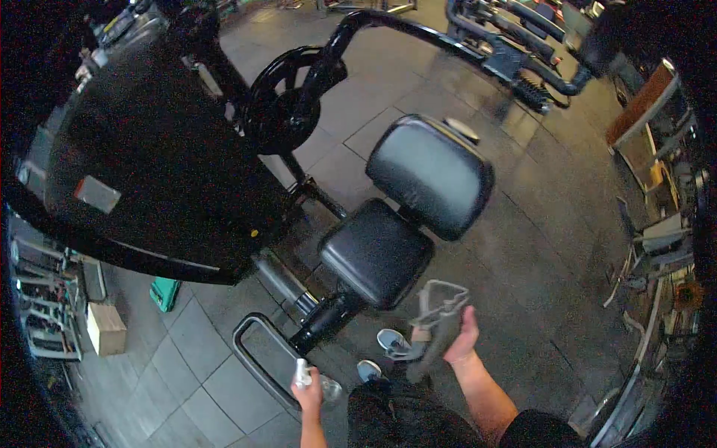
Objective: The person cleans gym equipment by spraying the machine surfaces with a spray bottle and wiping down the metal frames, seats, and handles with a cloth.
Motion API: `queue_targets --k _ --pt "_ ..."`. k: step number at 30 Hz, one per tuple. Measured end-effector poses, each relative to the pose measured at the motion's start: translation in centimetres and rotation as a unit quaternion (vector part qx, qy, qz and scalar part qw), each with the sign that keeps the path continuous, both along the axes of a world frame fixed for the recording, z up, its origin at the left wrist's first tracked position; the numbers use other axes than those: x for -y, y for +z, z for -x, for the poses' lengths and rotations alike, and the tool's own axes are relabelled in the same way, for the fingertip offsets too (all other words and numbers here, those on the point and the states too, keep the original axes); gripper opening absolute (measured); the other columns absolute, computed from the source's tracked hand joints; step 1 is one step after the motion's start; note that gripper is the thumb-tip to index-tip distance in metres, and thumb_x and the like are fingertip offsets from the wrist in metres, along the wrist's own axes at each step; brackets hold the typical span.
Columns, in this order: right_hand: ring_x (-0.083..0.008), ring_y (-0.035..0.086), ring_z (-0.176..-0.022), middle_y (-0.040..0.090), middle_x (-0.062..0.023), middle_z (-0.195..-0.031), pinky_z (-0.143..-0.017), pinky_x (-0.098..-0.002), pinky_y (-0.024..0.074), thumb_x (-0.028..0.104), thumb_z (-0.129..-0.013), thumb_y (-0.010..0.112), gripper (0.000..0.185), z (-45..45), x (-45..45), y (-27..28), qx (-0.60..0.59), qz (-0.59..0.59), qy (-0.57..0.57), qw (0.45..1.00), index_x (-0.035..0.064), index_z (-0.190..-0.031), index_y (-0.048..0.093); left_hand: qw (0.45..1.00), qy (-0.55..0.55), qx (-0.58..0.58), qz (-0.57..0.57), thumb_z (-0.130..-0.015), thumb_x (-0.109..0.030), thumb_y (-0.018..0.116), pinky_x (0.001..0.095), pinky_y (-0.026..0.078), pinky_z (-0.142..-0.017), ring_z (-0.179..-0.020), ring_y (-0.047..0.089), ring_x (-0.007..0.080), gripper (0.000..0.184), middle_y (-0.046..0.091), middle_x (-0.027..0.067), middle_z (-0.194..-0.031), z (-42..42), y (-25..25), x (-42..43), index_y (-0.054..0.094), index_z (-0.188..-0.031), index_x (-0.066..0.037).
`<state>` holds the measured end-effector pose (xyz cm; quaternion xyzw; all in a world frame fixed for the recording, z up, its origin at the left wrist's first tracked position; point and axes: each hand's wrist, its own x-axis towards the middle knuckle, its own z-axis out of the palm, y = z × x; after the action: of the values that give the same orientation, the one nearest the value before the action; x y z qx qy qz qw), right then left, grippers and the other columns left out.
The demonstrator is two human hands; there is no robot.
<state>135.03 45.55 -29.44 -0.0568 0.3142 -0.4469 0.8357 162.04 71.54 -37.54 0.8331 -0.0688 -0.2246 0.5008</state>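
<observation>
My left hand [308, 393] is wrapped around a spray bottle [330, 390] with a clear body and a white spray head, close beside the bent metal handle [258, 357] of an exercise machine. My right hand [464, 340] grips a grey cloth [441, 336] with a paler edge. The cloth hangs in loose folds and is somewhat blurred. Just beyond the hands is the machine's black padded seat [377, 254]. Its backrest [432, 175] stands behind the seat and reflects light.
A large dark machine housing [157, 164] fills the left. A green object [164, 293] and a pale box [106, 328] are on the tiled floor [202, 358]. More gym equipment [515, 63] stands at the back and along the right. My shoes [392, 342] are below the seat.
</observation>
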Motion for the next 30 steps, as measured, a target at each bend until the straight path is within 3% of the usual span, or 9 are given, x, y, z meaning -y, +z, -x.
queue_targets --k 3,5,9,11,16,18,24,26,30 --pt "-0.0269 0.06 -0.086 0.064 -0.009 -0.091 -0.079 -0.0424 0.049 0.05 -0.101 0.053 0.05 4.1 2.1 8.8 0.187 0.275 0.123 0.935 0.0074 -0.126 0.063 0.979 -0.183 -0.004 -0.09 -0.088 -0.016 0.077 0.0318 0.053 -0.071 -0.075 0.065 0.0123 0.015 0.072 0.0036 -0.082 5.4 6.8 0.0 0.073 -0.094 -0.003" --pt "-0.021 0.055 -0.078 0.057 -0.0022 -0.081 -0.071 -0.0326 0.0448 0.026 -0.11 0.042 0.031 6.1 1.5 11.3 0.202 0.325 -0.022 0.924 0.0107 -0.124 0.064 0.967 -0.242 -0.061 -0.043 -0.088 -0.017 0.077 0.0315 0.054 -0.073 -0.079 0.069 0.0144 0.015 0.074 0.0074 -0.084 8.4 10.6 0.7 0.073 -0.094 -0.004" --pt "-0.0197 0.053 -0.075 0.058 -0.0038 -0.093 -0.068 -0.034 0.0465 0.032 -0.11 0.041 0.035 8.8 1.2 18.3 0.034 -0.086 -0.248 0.964 0.0105 -0.133 0.057 0.922 -0.384 0.015 -0.054 -0.089 -0.022 0.077 0.0339 0.056 -0.075 -0.081 0.073 0.0217 0.022 0.074 0.0124 -0.088 12.5 16.2 5.5 0.073 -0.101 -0.004" --pt "-0.018 0.049 -0.071 0.057 -0.0038 -0.092 -0.065 -0.0333 0.0431 0.036 -0.11 0.042 0.038 11.0 0.9 18.9 0.018 -0.125 -0.225 0.966 0.0105 -0.132 0.058 0.918 -0.397 -0.003 0.011 -0.09 -0.024 0.076 0.034 0.056 -0.075 -0.082 0.073 0.0218 0.023 0.073 0.0128 -0.089 15.2 20.0 8.0 0.074 -0.102 -0.005" --pt "-0.0192 0.057 -0.075 0.059 -0.0059 -0.088 -0.07 -0.0381 0.0509 0.053 -0.104 0.047 0.045 19.7 5.1 23.6 0.069 0.051 -0.077 0.993 0.0103 -0.107 0.061 0.89 -0.442 0.105 0.028 -0.091 -0.033 0.074 0.0387 0.056 -0.074 -0.08 0.072 0.0298 0.024 0.071 0.0114 -0.086 20.6 23.7 15.4 0.073 -0.101 -0.012" --pt "-0.0193 0.059 -0.076 0.06 -0.0064 -0.087 -0.07 -0.0385 0.0517 0.055 -0.103 0.048 0.046 24.7 8.5 26.4 0.113 0.145 -0.02 0.983 0.0106 -0.101 0.06 0.879 -0.45 0.131 -0.083 -0.088 -0.03 0.079 0.0347 0.055 -0.078 -0.083 0.071 0.0222 0.026 0.073 0.0097 -0.09 23.1 24.3 18.7 0.073 -0.102 -0.009" --pt "-0.0211 0.049 -0.067 0.056 -0.0057 -0.08 -0.062 -0.0369 0.0434 0.05 -0.099 0.058 0.049 43.7 17.6 32.7 0.129 0.305 -0.117 0.936 0.0073 -0.122 0.064 0.901 -0.426 0.078 0.036 -0.09 -0.031 0.077 0.034 0.054 -0.077 -0.081 0.07 0.0194 0.026 0.072 0.0083 -0.087 32.4 27.0 29.8 0.072 -0.099 -0.007" --pt "-0.0213 0.047 -0.069 0.053 -0.0077 -0.086 -0.065 -0.0372 0.0442 0.041 -0.104 0.053 0.047 47.6 20.1 34.0 0.055 0.289 -0.257 0.921 0.0068 -0.137 0.057 0.891 -0.44 0.095 0.052 -0.091 -0.028 0.076 0.0329 0.054 -0.077 -0.081 0.068 0.0159 0.024 0.072 0.0069 -0.087 35.2 28.2 33.4 0.072 -0.099 -0.007" --pt "-0.041 0.054 -0.126 0.059 -0.0189 -0.134 -0.106 -0.055 0.0448 0.038 -0.108 0.046 0.054 51.4 25.8 29.5 0.239 0.349 -0.112 0.899 0.0082 -0.153 0.042 0.88 -0.452 0.101 0.103 -0.091 -0.025 0.076 0.0318 0.054 -0.076 -0.081 0.07 0.0165 0.021 0.074 0.0069 -0.09 39.1 29.6 39.9 0.073 -0.101 -0.007"
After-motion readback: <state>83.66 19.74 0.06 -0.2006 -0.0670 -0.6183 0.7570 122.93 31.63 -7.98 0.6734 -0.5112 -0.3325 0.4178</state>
